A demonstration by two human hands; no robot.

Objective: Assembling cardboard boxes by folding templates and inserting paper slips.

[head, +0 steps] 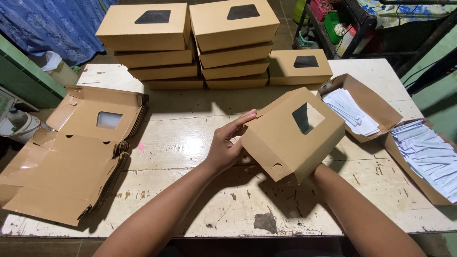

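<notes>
- Box [291,135] first: a folded brown carton with a dark window, held tilted above the desk [190,143], one corner pointing down toward the person.
- It's held off the surface, which leaves both sides free to grip; the window panel faces up and to the right.
- Left hand [227,145]: fingers stretched along the box's left edge, thumb beneath, pinching that edge; the forearm comes in low from the bottom.
- Right hand: hidden behind the box's lower right corner. Only the forearm shows, so I can't tell its grip, though it seems to prop that side.
- Flat blanks [71,152] lie stacked at the left, right within that arm's reach.
- Finished boxes [190,43] are piled in two stacks at the far edge, with a single one [300,66] beside them.
- Two open cartons of white slips [409,143] sit at the right.
</notes>
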